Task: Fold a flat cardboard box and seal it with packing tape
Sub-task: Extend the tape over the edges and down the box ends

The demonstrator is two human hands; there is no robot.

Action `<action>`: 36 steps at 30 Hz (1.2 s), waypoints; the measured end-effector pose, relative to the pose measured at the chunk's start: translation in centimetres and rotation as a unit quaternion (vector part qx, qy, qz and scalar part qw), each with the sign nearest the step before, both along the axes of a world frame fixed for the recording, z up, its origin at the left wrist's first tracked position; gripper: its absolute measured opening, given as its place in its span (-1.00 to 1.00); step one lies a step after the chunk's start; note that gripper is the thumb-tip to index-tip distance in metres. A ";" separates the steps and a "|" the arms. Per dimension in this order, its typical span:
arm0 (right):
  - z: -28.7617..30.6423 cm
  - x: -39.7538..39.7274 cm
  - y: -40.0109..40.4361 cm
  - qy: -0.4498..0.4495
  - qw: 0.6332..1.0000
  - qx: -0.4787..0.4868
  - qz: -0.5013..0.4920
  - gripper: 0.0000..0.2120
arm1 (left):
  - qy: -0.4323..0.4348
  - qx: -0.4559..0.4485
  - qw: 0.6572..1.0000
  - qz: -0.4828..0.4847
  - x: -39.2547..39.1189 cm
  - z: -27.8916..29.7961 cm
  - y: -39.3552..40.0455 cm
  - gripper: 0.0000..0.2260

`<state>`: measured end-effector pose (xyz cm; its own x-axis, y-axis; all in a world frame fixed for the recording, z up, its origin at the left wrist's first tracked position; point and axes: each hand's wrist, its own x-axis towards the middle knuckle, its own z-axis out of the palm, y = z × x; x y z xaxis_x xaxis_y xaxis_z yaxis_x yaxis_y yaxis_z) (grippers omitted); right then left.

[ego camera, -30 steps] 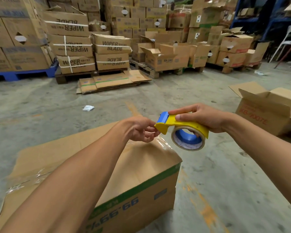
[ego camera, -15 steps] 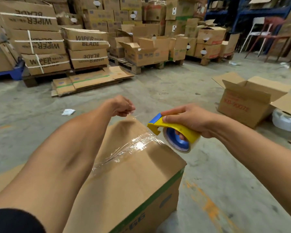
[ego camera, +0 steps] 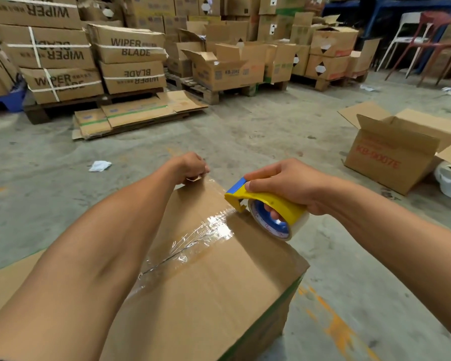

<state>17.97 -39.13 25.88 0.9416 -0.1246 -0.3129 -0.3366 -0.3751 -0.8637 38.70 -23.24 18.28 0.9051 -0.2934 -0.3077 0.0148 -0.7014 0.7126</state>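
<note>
The folded brown cardboard box (ego camera: 214,290) lies near; the open cardboard carton (ego camera: 393,157) sits right, the flattened cardboard sheets (ego camera: 138,115) far left.

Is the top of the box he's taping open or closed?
Closed. The box has its top flaps lying flat together, with shiny tape across their seam.

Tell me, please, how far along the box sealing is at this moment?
Done: the cardboard box stands folded, top flaps closed, with clear tape already wrinkled along the seam. In hand: the left hand pinches the tape end at the far edge while the right hand holds the yellow tape dispenser over the top. Left: press this strip down and cut it.
</note>
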 end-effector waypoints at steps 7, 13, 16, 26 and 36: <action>-0.2 0.3 0.0 0.001 1.000 -0.001 0.007 -0.67 | -0.043 0.028 0.999 -0.013 -0.1 -1.1 0.5 -0.92; -0.5 0.6 0.4 -0.018 1.000 -0.010 0.007 -0.68 | -0.142 0.046 0.988 0.025 -1.1 -2.5 0.0 -0.45; -0.6 0.5 0.7 -0.023 1.000 -0.018 0.007 -0.66 | -0.141 0.066 0.986 0.054 -1.3 -2.5 0.5 -0.24; -0.7 0.4 0.7 -0.025 0.997 -0.066 0.022 -0.67 | -0.208 0.103 0.971 -0.055 -4.7 -3.2 0.9 -0.63; -0.7 0.2 0.2 -0.018 0.997 -0.073 -0.002 -0.71 | -0.351 0.180 0.916 -0.080 -8.8 -2.1 0.6 -0.58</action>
<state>18.13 -38.92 25.14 0.9513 -0.1705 -0.2569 -0.3081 -0.4972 -0.8111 29.91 -22.66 16.20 0.8712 -0.4340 0.2293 -0.4817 -0.8457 0.2297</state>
